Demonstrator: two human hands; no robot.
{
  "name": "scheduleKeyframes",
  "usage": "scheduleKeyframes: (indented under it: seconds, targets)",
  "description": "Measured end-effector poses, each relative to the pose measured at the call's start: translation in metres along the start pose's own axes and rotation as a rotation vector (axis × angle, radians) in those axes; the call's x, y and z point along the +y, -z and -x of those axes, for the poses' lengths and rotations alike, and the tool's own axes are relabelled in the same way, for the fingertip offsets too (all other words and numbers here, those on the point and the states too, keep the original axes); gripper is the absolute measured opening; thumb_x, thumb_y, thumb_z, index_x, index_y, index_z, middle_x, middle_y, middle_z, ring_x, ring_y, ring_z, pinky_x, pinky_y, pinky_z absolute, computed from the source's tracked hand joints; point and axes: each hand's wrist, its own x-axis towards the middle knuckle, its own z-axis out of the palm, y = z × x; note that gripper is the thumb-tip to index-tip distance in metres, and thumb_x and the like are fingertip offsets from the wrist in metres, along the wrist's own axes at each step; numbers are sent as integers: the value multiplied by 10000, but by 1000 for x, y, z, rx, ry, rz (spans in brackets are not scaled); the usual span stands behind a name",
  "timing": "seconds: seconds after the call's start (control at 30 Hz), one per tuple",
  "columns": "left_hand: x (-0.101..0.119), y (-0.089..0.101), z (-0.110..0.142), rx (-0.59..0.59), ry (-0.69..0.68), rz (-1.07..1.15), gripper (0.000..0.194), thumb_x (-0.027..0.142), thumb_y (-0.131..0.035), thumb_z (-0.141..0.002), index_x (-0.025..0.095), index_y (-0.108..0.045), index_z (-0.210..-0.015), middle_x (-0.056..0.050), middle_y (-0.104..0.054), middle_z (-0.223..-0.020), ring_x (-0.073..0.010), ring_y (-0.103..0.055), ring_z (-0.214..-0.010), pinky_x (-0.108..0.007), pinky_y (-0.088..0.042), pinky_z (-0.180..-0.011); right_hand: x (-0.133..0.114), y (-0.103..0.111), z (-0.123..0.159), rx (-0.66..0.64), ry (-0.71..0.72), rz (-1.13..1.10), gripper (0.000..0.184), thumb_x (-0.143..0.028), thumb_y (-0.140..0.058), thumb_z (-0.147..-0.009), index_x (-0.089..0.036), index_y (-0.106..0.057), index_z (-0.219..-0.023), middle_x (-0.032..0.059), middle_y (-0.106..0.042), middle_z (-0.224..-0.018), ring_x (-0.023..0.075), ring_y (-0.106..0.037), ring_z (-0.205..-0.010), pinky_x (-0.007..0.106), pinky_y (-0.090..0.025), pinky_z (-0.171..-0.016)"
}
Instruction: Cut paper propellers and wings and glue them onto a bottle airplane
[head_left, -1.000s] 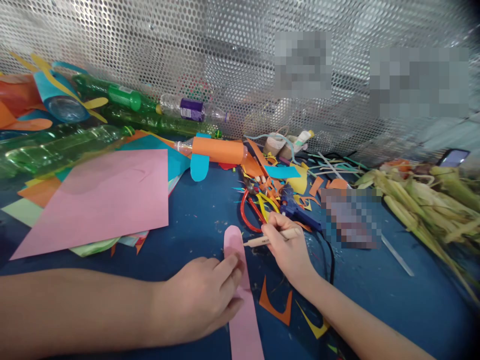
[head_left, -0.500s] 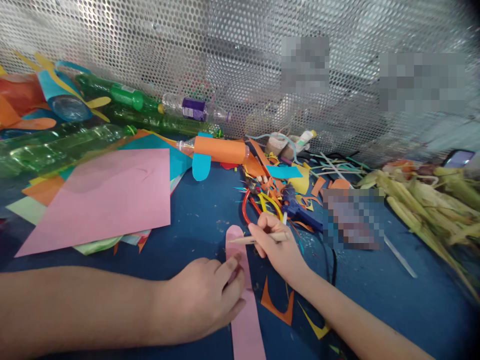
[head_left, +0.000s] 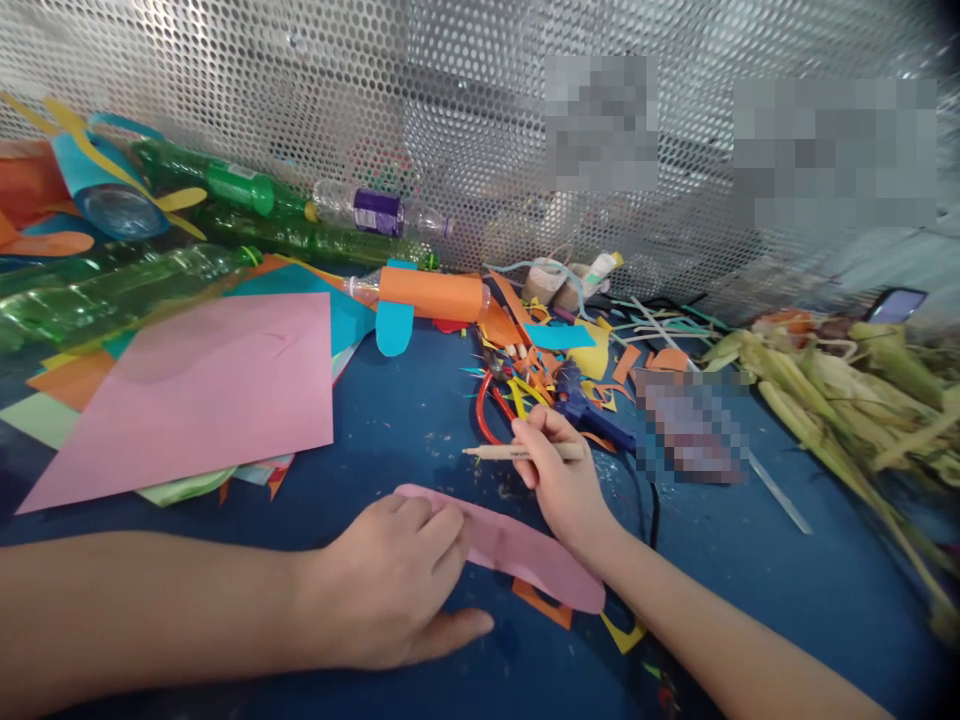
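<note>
Between the thumb and fingers of my right hand [head_left: 566, 485] is a slim beige pen [head_left: 491, 453], its tip pointing left above the blue tabletop. My left hand [head_left: 401, 570] has its bent fingers on a pink paper strip [head_left: 525, 550] with rounded ends, and its thumb sticks out to the right, off the paper. The strip lies slantwise, its left end partly under those fingers and its right end near my right wrist. An orange paper offcut [head_left: 544, 603] shows partly from beneath the strip, with a yellow offcut [head_left: 624, 633] beside it.
A large pink sheet [head_left: 225, 390] tops a paper stack at left. Plastic bottles [head_left: 135, 285] lie behind it. An orange-wrapped bottle [head_left: 435, 293], red-handled pliers [head_left: 486, 410], a blue glue gun [head_left: 596, 415] and paper scraps lie ahead. Corn husks [head_left: 840, 390] lie at right.
The pink strip has turned from pointing away from me to lying crosswise under my left hand. The pen has come off the paper. My left thumb has spread outward.
</note>
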Motion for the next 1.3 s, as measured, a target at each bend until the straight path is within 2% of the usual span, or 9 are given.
scheduleKeyframes:
  seconds: [0.13, 0.3, 0.4, 0.53, 0.63, 0.77, 0.93, 1.07, 1.3]
  targets:
    - [-1, 2, 2, 42, -93, 38, 408, 437, -364, -876, 117, -549, -1050, -143, -625, -957, -222, -607, -691, -343, -502, -537, 2, 1, -3, 16, -9, -80, 286, -277, -557, -835, -194, -380, -626, -103, -380, -399, 37, -276, -350, 204, -189, -404]
    - [-2, 5, -2, -74, -103, 94, 429, 449, -370, -878, 123, -527, -1109, -126, -631, -984, -204, -600, -682, -332, -498, -566, 1, 2, -7, 14, -36, -162, 292, -269, -566, -822, -191, -384, -606, -100, -365, -390, 38, -264, -352, 200, -187, -396]
    - [1, 10, -3, -118, -42, 137, 415, 464, -374, -868, 126, -576, -999, -90, -628, -828, -212, -583, -644, -345, -488, -533, -2, 3, -9, 28, -64, -225, 293, -258, -581, -801, -189, -389, -590, -102, -354, -379, 36, -243, -339, 203, -160, -378]
    - [6, 15, 1, -58, 24, 151, 344, 426, -408, -856, 150, -587, -755, -48, -572, -641, -194, -535, -547, -324, -449, -466, -4, 3, -11, 0, -103, -322, 322, -233, -590, -787, -187, -369, -557, -103, -334, -352, 32, -211, -322, 209, -119, -367]
    - [6, 13, 3, -1, 1, 160, 338, 397, -408, -863, 124, -597, -923, -86, -628, -788, -195, -564, -597, -323, -467, -492, -4, 3, -11, 23, -101, -363, 303, -226, -586, -789, -181, -398, -555, -98, -349, -351, 26, -226, -315, 206, -115, -369]
    - [2, 8, 1, -84, -74, 142, 461, 429, -367, -883, 95, -507, -1168, -145, -606, -1096, -202, -606, -692, -338, -507, -566, -6, 2, -9, 37, -109, -380, 307, -313, -503, -846, -178, -457, -575, -90, -323, -314, 33, -206, -307, 206, -131, -374]
    - [2, 6, -2, -153, -81, 82, 441, 448, -345, -884, 97, -590, -990, -125, -633, -907, -199, -587, -610, -334, -493, -509, -8, 1, -9, 49, -103, -421, 312, -358, -450, -867, -182, -490, -613, -85, -324, -316, 44, -210, -313, 206, -140, -378]
    - [6, 7, 0, -176, -20, 64, 456, 453, -317, -887, 93, -580, -980, -104, -600, -807, -201, -577, -597, -344, -499, -506, -7, 2, -8, 16, -64, -303, 293, -348, -470, -862, -184, -474, -620, -80, -353, -357, 52, -269, -339, 202, -169, -390]
    - [8, 5, -3, -290, 49, 117, 442, 437, -393, -861, 84, -537, -1083, -158, -571, -1037, -220, -619, -669, -376, -536, -555, -14, -4, 5, -252, 0, 115, 223, -311, -537, -832, -205, -415, -678, -63, -483, -484, 89, -430, -456, 213, -322, -473]
